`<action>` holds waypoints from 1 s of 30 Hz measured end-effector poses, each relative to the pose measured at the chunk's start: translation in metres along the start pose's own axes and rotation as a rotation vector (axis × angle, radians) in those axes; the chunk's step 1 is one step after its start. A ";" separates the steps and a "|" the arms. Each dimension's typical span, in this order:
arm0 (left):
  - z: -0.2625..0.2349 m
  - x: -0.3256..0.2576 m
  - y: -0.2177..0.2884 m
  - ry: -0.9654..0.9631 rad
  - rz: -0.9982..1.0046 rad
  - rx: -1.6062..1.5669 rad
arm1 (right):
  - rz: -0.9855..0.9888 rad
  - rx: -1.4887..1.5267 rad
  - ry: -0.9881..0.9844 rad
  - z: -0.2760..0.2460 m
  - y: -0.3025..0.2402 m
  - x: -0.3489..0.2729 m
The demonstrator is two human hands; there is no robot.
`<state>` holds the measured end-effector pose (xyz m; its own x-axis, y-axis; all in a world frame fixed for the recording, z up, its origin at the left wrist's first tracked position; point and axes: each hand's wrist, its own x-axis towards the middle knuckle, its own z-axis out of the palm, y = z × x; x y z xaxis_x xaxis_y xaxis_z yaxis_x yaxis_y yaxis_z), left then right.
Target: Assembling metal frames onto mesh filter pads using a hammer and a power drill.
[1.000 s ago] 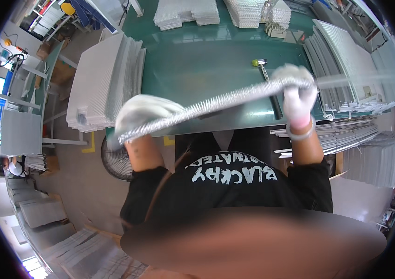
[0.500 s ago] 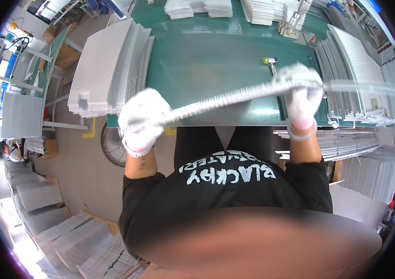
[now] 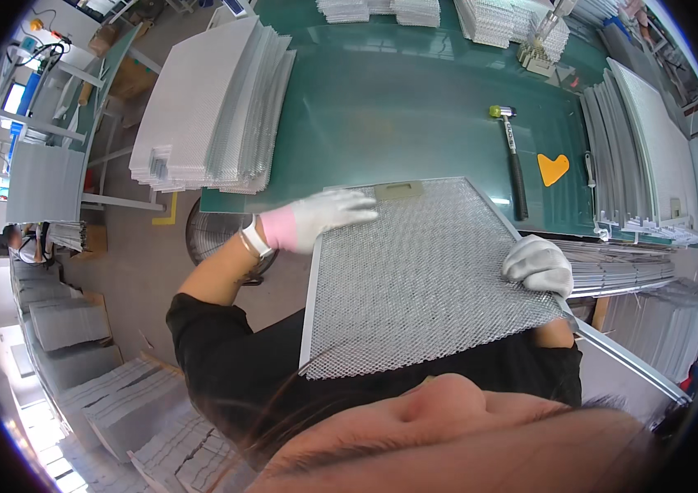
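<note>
A silver mesh panel [image 3: 423, 279] with a thin metal frame is tilted over my lap, its far edge over the table's near edge. A small greyish plate [image 3: 398, 191] sits at that far edge. My left hand [image 3: 324, 218], in a white glove with a pink cuff, reaches over the far left corner, fingers stretched out. My right hand [image 3: 540, 264], also gloved, is curled round the panel's right edge, its fingertips hidden. Below it, a long metal strip [image 3: 628, 358] runs out to the lower right, roughly in line with that edge.
On the green table [image 3: 382, 107] lie a hammer [image 3: 514, 164], an orange heart-shaped piece [image 3: 553, 169] and a thin-shafted tool [image 3: 590, 171]. Mesh sheets [image 3: 201, 99] are stacked left, framed panels [image 3: 653, 140] right. A metal fixture [image 3: 536, 57] stands far right. A floor fan [image 3: 213, 234] is below left.
The panel, earlier nearly edge-on between both hands, now shows its broad face. My left hand has uncurled and moved right; my right hand has come nearer. The strip now points lower right.
</note>
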<state>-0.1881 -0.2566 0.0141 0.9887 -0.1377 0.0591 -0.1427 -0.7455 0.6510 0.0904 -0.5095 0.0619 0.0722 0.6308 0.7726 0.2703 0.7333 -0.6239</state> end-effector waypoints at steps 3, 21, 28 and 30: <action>0.002 0.002 -0.024 0.021 -0.101 0.256 | -0.027 0.141 -0.082 -0.010 0.017 -0.023; -0.077 0.024 0.000 1.574 0.007 -0.252 | 0.288 -0.250 0.359 -0.008 0.104 0.129; -0.076 0.034 0.002 1.495 -0.033 -0.193 | 0.240 -0.345 0.498 0.001 0.099 0.119; -0.078 0.039 0.008 1.497 -0.082 -0.207 | 0.059 -0.201 0.604 0.009 0.097 0.134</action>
<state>-0.1469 -0.2174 0.0808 0.1443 0.7645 0.6282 -0.2041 -0.5982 0.7749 0.1174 -0.3514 0.1041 0.6053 0.3717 0.7039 0.4194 0.6027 -0.6789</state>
